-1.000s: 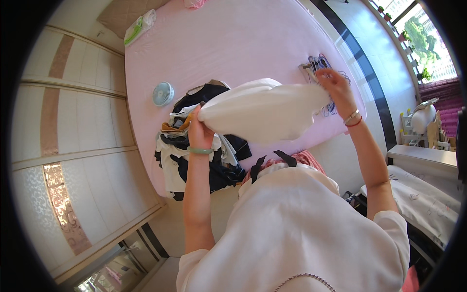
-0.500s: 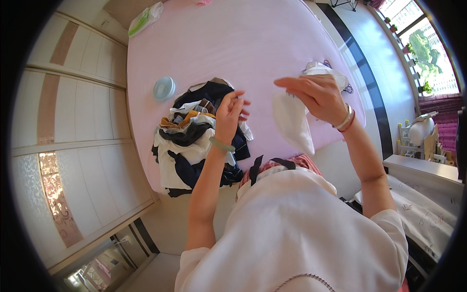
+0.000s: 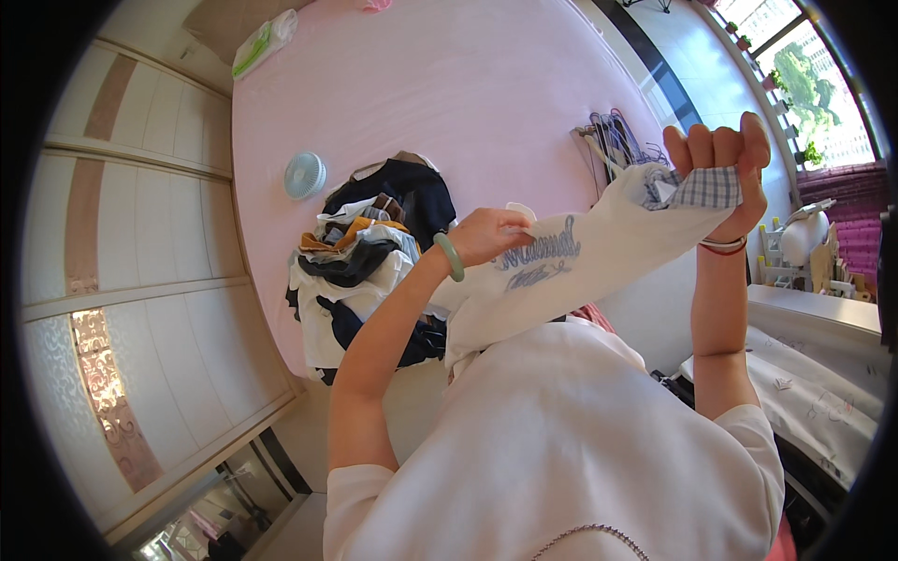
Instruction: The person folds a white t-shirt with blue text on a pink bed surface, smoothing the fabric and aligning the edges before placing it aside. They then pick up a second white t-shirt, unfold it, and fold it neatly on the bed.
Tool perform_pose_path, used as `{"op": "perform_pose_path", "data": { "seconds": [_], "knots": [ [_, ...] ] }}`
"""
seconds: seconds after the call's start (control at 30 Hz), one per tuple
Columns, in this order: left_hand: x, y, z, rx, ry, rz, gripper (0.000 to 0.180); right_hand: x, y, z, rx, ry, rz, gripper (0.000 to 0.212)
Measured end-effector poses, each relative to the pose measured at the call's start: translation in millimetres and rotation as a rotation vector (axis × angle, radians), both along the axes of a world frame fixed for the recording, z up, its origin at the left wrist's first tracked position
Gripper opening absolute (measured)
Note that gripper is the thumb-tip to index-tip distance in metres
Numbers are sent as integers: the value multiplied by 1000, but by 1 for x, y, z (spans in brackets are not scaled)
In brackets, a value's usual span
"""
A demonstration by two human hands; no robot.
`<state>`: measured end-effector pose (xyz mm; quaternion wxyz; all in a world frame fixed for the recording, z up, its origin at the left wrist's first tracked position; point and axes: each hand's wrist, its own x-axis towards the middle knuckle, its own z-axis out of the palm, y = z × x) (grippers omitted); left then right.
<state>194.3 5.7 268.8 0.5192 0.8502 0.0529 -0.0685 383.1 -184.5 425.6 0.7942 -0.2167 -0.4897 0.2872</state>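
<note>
A white shirt (image 3: 571,280) with blue-grey lettering and a checked blue-and-white collar hangs stretched between my two hands, in front of my body. My right hand (image 3: 734,178) is closed on it at the checked end, raised at the right. At the other end my left hand (image 3: 486,236), wearing a green bangle, pinches the shirt's edge. Left of that hand lies a heap of mixed clothes (image 3: 360,252), dark, white and mustard, on the pink bed. Behind the shirt is a bundle of thin hangers (image 3: 617,142) at the bed's right side.
The pink-sheeted bed (image 3: 477,103) stretches ahead of me. On its left lies a round light-blue fan (image 3: 305,175), with a white-and-green bag (image 3: 267,45) at the far left corner. Pale wardrobe doors (image 3: 159,206) line the left; a white-topped counter (image 3: 818,313) stands at the right.
My right hand has moved right and up, spreading the white shirt lengthwise. My left hand has come right and gripped the shirt. The hangers beyond are more visible.
</note>
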Motion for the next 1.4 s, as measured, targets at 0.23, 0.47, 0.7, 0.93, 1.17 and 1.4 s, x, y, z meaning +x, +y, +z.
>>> {"op": "perform_pose_path", "data": {
  "seconds": [0.23, 0.47, 0.7, 0.93, 1.17, 1.4],
  "knots": [
    [-24, 48, 46, 76, -641, 816, 14, 48, -46, -24, -676, -207, -715, 16],
    [-52, -2, 84, 384, -799, 485, 29, 16, -36, -74, -1043, -483, -531, 38],
    [-53, -27, 42, -573, 133, 192, 61, 0, -10, -40, -421, 32, -411, 32],
    [-35, -45, -19, -563, 274, 36, 37, -5, 1, -35, -208, 139, -263, 35],
    [-46, -41, -4, -570, 105, 61, 31, 21, -40, -39, -208, 349, -364, 37],
    [12, -58, -46, -725, 299, 295, 55, -5, -36, -29, -67, 249, -215, 38]
  ]
}}
